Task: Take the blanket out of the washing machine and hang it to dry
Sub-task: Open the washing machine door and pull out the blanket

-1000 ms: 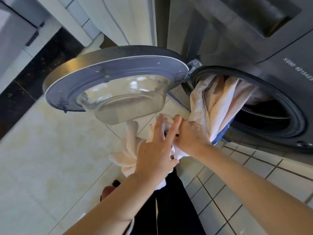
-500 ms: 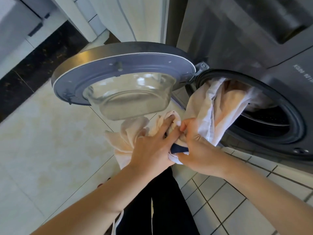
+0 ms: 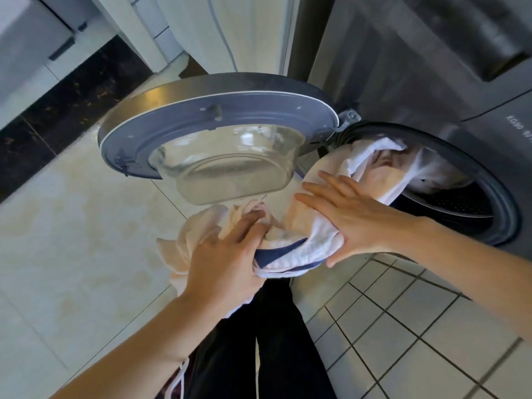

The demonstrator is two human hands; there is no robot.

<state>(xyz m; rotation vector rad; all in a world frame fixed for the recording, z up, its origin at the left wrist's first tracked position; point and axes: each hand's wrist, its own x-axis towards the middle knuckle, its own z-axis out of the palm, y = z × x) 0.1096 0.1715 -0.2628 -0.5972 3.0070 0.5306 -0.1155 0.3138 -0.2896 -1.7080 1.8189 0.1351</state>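
Cream cloth, navy-edged: the blanket [image 3: 365, 159] trails half out of the washing machine [image 3: 403, 82] drum; the left hand [image 3: 227, 260] grips the bunched end, the right hand [image 3: 354, 217] lies flat on it, fingers spread. Likely damp, heavy, limp: gather big handfuls near the drum mouth.

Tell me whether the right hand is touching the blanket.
Touching. The head view shows the right hand lying flat, fingers straight, on the blanket where it spills from the washing machine.
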